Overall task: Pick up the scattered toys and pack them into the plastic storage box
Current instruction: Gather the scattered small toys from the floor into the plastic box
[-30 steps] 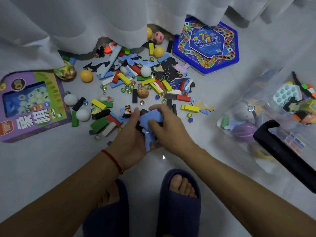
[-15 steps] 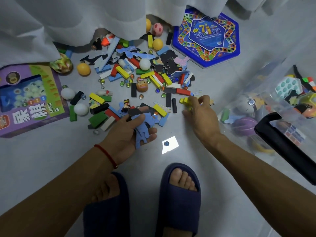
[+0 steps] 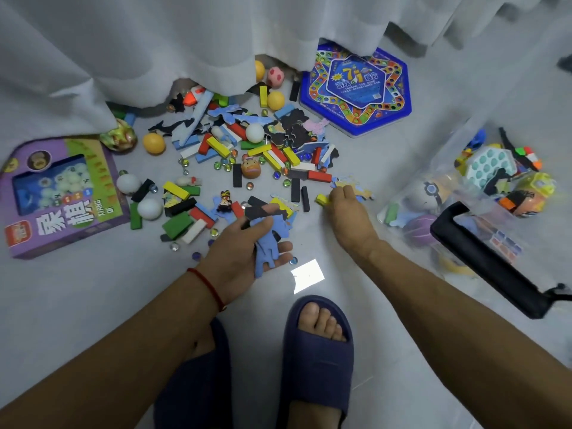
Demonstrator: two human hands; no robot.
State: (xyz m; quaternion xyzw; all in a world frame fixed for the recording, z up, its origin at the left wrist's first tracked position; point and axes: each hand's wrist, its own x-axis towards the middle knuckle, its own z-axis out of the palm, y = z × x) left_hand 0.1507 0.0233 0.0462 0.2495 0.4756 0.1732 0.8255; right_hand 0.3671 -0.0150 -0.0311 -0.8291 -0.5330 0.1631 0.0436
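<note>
Two hands low over floor. Clear plastic storage box (image 3: 483, 168) at three o'clock, part-filled. Left hand (image 3: 244, 246) palm-up, thumb and curled fingers clamped on blue foam pieces (image 3: 267, 243). Right hand (image 3: 346, 212), fingertips together, pinching yellow block (image 3: 322, 199) at one o'clock.

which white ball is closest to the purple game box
The white ball touching the purple game box at its right edge. The second lies just off it; the third sits up in the pile.
</note>
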